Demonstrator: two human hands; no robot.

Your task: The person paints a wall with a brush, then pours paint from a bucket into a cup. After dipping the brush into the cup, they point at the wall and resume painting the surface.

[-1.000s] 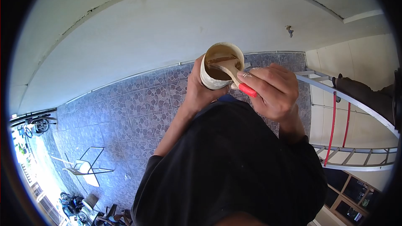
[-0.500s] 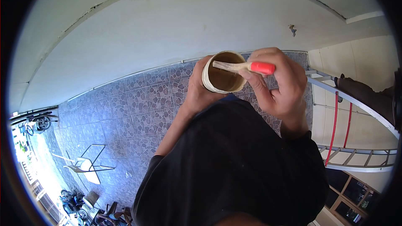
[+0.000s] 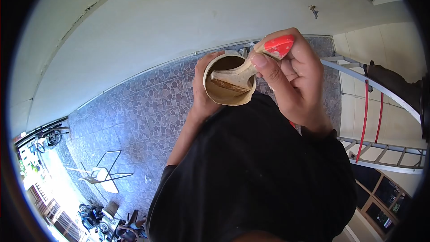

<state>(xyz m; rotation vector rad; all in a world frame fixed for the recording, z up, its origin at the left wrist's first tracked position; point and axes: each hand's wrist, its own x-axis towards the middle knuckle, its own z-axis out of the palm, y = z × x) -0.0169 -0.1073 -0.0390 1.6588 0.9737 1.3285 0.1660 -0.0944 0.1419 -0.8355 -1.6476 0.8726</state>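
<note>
My left hand point(image 3: 204, 85) is wrapped round the side of a round, cream-coloured paint can point(image 3: 208, 94), whose open mouth faces me. Inside the can, the walls look tan and coated. In my right hand point(image 3: 298, 78), pinched between thumb and fingers, is a paintbrush point(image 3: 235, 75) with a red-tipped wooden handle. Its wide head reaches into the can's mouth, and a brown, rusty-looking band shows across it. The bristles below that band are hidden in the can.
A pale wall point(image 3: 179, 22) rises ahead, with a tap point(image 3: 313, 12) on it. On the right stands an aluminium ladder point(image 3: 380, 161) with red braces, a person's leg point(image 3: 394, 80) on it. A folding chair point(image 3: 107, 177) and a motorcycle point(image 3: 92, 215) are on the left.
The brush has turned and gone deeper into the can, so its wide face and brown band now show. The can has shifted slightly left in view, and the red handle end has risen.
</note>
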